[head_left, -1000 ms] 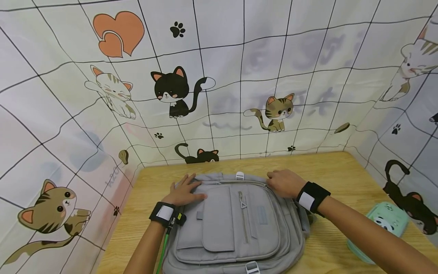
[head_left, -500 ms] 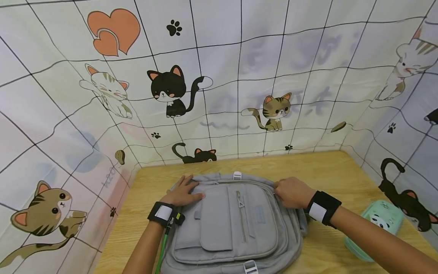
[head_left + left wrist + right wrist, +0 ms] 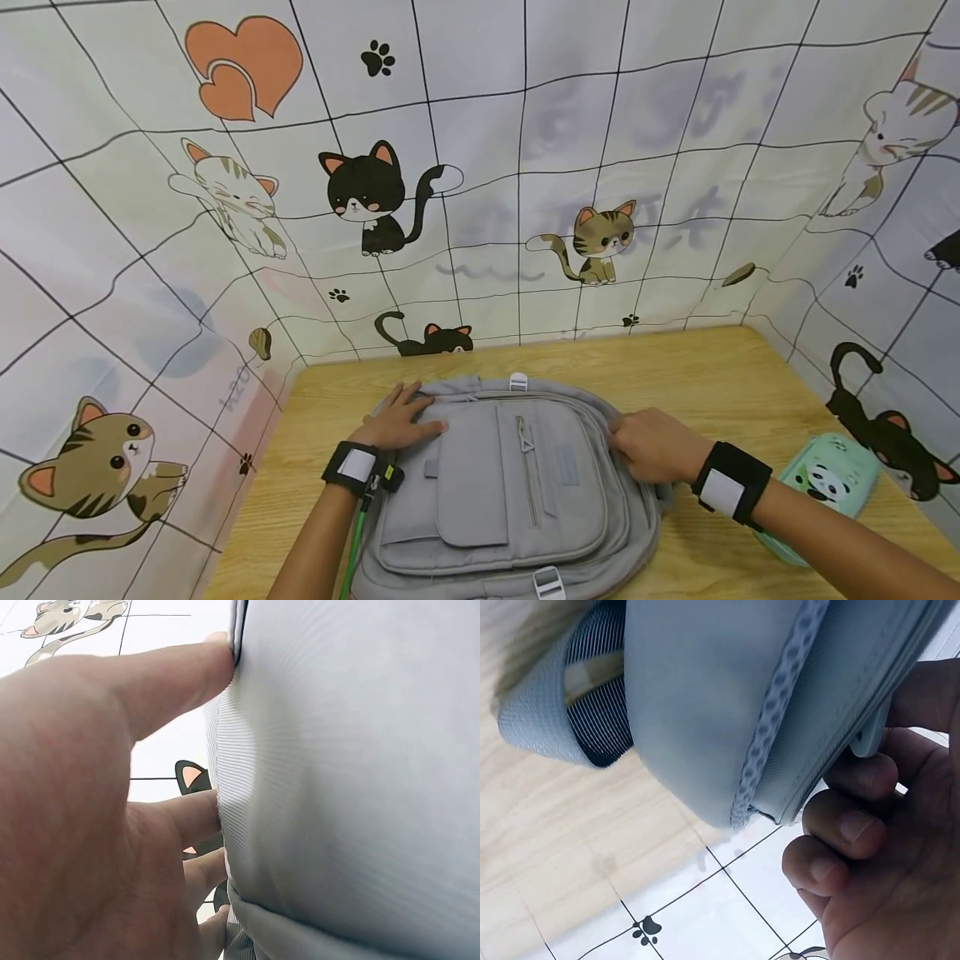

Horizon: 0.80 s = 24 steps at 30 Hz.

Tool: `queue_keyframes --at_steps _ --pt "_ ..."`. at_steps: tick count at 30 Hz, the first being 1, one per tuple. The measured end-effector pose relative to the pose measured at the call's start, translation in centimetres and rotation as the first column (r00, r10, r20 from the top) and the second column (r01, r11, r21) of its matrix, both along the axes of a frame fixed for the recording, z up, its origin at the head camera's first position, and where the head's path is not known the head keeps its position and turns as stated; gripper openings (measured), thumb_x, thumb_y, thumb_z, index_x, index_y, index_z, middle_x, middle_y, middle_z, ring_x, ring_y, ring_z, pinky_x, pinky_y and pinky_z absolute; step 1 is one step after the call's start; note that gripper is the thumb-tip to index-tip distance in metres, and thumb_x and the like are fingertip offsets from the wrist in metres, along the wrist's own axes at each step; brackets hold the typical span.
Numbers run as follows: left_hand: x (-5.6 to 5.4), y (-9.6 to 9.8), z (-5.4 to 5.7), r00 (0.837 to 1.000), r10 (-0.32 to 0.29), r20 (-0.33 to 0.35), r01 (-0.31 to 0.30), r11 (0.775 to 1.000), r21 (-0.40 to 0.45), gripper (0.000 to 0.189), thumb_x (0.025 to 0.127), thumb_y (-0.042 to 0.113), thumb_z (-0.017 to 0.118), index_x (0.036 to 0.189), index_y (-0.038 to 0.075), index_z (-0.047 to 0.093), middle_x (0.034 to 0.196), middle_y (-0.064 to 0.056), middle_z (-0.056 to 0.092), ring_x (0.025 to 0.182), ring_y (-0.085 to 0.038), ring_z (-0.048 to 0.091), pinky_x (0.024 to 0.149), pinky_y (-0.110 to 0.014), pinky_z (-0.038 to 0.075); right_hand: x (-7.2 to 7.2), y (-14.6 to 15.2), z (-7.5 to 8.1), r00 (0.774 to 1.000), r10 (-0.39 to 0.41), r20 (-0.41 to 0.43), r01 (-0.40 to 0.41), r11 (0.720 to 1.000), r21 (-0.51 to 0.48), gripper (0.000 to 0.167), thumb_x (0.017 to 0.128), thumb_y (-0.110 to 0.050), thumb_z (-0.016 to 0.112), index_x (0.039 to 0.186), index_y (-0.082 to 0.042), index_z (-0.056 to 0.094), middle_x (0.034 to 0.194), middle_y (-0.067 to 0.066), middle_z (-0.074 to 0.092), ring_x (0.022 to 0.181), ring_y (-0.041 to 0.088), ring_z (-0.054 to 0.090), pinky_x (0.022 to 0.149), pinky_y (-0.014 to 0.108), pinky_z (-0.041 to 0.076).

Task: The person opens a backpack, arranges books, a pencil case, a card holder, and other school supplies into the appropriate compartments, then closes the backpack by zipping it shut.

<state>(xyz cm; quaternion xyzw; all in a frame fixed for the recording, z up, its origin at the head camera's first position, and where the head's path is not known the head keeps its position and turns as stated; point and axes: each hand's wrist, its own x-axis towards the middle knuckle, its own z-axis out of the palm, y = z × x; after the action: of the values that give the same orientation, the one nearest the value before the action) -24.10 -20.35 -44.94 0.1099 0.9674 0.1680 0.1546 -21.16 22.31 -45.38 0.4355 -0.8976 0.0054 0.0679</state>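
Observation:
A grey backpack (image 3: 472, 475) lies flat on the wooden table, its front pockets facing up. My left hand (image 3: 395, 423) rests with spread fingers on its upper left corner; in the left wrist view the fingertips touch the grey fabric (image 3: 360, 765). At the bag's right side, my right hand (image 3: 654, 446) has its fingers curled. The right wrist view shows it pinching a pale zipper pull (image 3: 871, 733) on the zip along the bag's edge. A second zip (image 3: 531, 483) with a triangular pull runs down the front pocket.
A mint-green case with a panda face (image 3: 828, 483) lies on the table (image 3: 697, 358) at the right, partly behind my right forearm. A webbing strap loop (image 3: 536, 712) sticks out from the bag's side. Cat-print cloth (image 3: 487, 208) walls the table in at the back and sides.
My right hand has moved from the bag's top right corner down along its right side, following the zip. My left hand stays in place on the bag.

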Motion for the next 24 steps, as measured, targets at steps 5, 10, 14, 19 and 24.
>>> queue_keyframes --at_steps 5,10,14,19,24 --pt "0.0 0.1 0.0 1.000 0.002 0.001 -0.002 1.000 0.005 0.071 0.083 0.066 0.047 0.141 0.026 0.038 0.155 0.004 0.009 0.143 -0.028 -0.004 0.088 -0.081 0.010 0.9 0.2 -0.2 1.000 0.006 0.022 -0.006 1.000 -0.014 0.039 0.076 -0.007 0.056 0.051 -0.028 0.034 0.057 -0.013 0.029 0.047 0.002 0.020 0.045 0.020 0.019" --pt "0.0 0.0 -0.2 1.000 0.006 -0.007 -0.005 1.000 0.012 0.071 0.083 0.066 0.047 0.141 0.026 0.038 0.155 0.004 0.010 0.143 -0.028 -0.004 0.087 -0.082 0.011 1.6 0.2 -0.4 1.000 0.030 0.009 -0.030 0.999 -0.026 0.039 0.073 -0.006 0.056 0.050 -0.027 0.033 0.057 -0.014 0.029 0.049 0.001 0.018 0.045 0.020 0.020" --pt "0.0 0.0 -0.2 1.000 0.008 -0.005 -0.008 1.000 0.015 0.071 0.083 0.065 0.048 0.141 0.026 0.039 0.155 0.004 0.010 0.143 -0.028 -0.004 0.088 -0.081 0.010 1.9 0.2 -0.5 0.999 0.046 -0.005 -0.046 0.998 -0.041 0.039 0.073 -0.007 0.057 0.050 -0.028 0.033 0.057 -0.015 0.030 0.050 0.000 0.017 0.046 0.019 0.020" --pt "0.1 0.1 0.0 1.000 0.004 -0.009 -0.004 1.000 0.012 0.071 0.083 0.064 0.049 0.140 0.024 0.039 0.155 0.003 0.010 0.143 -0.029 -0.003 0.088 -0.081 0.010 2.0 0.3 -0.1 0.998 0.045 0.034 -0.043 0.998 -0.038 0.039 0.076 -0.012 0.060 0.051 -0.030 0.036 0.057 -0.016 0.031 0.049 -0.001 0.019 0.047 0.019 0.020" --pt "1.9 -0.1 1.3 0.993 0.011 -0.115 -0.005 0.999 0.046 0.073 0.083 0.065 0.048 0.142 0.024 0.036 0.155 -0.004 0.011 0.142 -0.034 -0.001 0.093 -0.079 0.008 0.3 -0.3 1.4 0.986 -0.039 0.163 0.047 0.998 -0.051 0.036 0.087 -0.041 0.060 0.056 -0.033 0.044 0.059 -0.017 0.037 0.049 -0.002 0.031 0.047 0.018 0.028"
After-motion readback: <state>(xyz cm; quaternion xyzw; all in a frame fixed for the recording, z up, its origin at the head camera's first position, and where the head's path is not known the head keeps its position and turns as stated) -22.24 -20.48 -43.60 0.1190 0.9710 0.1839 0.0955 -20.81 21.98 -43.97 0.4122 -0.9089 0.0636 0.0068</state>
